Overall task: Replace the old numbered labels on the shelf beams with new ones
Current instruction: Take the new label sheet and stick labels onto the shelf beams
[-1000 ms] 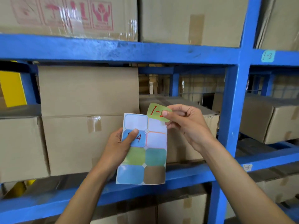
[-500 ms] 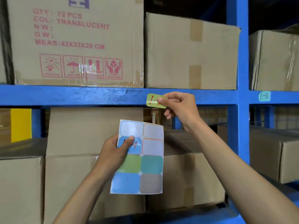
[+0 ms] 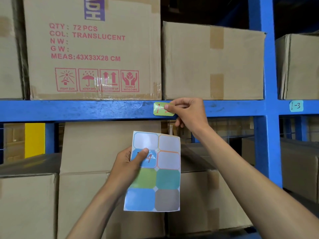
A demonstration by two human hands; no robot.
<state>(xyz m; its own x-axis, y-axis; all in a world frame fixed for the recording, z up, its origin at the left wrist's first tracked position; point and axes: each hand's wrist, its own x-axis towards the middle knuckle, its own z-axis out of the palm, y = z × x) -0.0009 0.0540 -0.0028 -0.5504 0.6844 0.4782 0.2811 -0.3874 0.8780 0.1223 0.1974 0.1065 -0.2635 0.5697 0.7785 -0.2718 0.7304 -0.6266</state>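
1. At frame centre, our right hand (image 3: 187,114) pinches a green label (image 3: 160,109) flat against the blue shelf beam (image 3: 86,110).
2. Lower centre, our left hand (image 3: 128,165) grips the sticker sheet (image 3: 155,171), thumb on its blue label.
3. At right, a teal "1-3" label (image 3: 296,106) sits on the beam.
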